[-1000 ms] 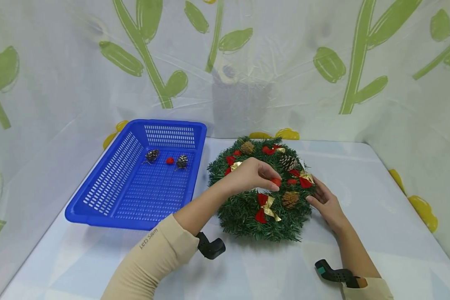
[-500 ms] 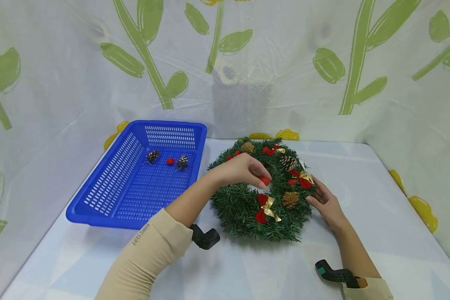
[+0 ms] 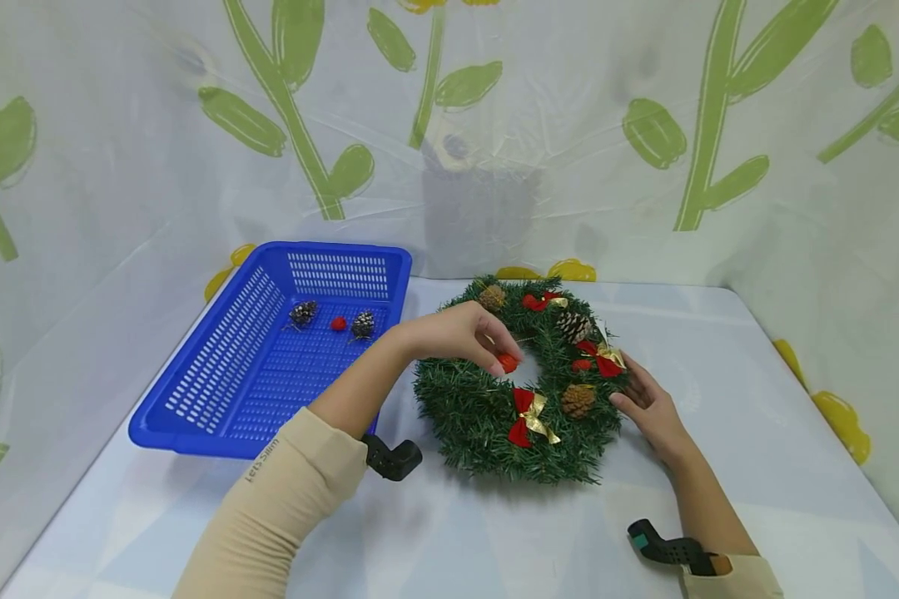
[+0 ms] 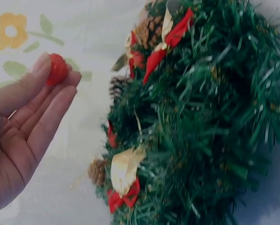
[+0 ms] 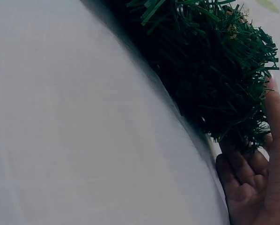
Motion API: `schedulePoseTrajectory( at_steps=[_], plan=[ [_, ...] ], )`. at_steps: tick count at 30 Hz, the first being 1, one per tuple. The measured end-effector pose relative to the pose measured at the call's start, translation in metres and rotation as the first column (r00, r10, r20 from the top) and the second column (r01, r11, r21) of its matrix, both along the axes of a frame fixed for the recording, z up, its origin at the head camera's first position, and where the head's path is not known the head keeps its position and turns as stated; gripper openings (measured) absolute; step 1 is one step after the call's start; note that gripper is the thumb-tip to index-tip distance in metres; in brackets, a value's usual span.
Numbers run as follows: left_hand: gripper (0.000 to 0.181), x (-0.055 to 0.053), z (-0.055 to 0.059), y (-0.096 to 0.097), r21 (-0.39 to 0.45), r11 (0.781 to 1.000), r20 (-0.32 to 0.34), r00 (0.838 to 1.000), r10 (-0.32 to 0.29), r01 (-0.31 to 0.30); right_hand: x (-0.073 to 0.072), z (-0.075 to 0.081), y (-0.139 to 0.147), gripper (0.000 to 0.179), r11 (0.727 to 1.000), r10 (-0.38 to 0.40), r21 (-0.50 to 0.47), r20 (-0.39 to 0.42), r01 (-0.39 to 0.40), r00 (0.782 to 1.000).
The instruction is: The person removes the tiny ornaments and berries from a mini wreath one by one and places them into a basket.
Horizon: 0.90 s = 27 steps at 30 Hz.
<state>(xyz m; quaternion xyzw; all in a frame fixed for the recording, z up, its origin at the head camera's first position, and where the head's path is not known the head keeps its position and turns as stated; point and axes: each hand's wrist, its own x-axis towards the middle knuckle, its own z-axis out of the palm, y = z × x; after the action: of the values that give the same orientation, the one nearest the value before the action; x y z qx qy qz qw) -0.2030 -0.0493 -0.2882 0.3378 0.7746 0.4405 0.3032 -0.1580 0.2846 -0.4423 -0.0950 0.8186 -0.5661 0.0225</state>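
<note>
My left hand (image 3: 474, 339) pinches a small ridged red berry (image 4: 58, 70) between thumb and fingertips, above the middle opening of a green wreath (image 3: 487, 441). In the left wrist view, that hand (image 4: 30, 115) is apart from the wreath. Red and gold bows (image 3: 528, 416), brown pinecones (image 3: 578, 401) and a white-tipped pinecone (image 3: 573, 326) sit on the wreath. At its right edge my right hand (image 3: 655, 416) grips the greenery, thumb on the near side. The right wrist view shows fingers (image 5: 243, 168) curled under the edge; the branches partly hide them.
A blue plastic basket (image 3: 150, 437) stands left of the wreath. Inside lie two frosted pinecones (image 3: 303, 313) and another red berry (image 3: 339, 324). Beneath everything is a pale table (image 3: 539, 532), with a leaf-patterned curtain (image 3: 569, 200) behind and at the sides.
My left hand has moved left with the red berry, from over the wreath's right side to its middle opening. The right hand has stayed at the wreath's edge.
</note>
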Motion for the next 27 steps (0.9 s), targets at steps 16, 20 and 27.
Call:
schedulePoseTrajectory(
  at_steps=[16, 20, 27],
  plan=[
    [0.037, -0.019, 0.002, -0.041, 0.035, 0.999, 0.098, 0.995, 0.014, -0.017, -0.001, 0.001, 0.0, 0.069, 1.0, 0.0, 0.004, -0.009, 0.0, 1.0],
    [0.038, -0.021, 0.003, -0.051, 0.002, 1.0, 0.09, 0.995, 0.03, -0.031, 0.0, 0.001, 0.0, 0.069, 1.0, -0.004, 0.002, -0.004, 0.004, 1.0],
    [0.036, -0.022, 0.003, -0.071, -0.014, 0.997, 0.073, 0.995, 0.074, -0.073, -0.001, 0.0, 0.001, 0.069, 1.0, -0.005, 0.009, -0.003, 0.005, 1.0]
  ],
)
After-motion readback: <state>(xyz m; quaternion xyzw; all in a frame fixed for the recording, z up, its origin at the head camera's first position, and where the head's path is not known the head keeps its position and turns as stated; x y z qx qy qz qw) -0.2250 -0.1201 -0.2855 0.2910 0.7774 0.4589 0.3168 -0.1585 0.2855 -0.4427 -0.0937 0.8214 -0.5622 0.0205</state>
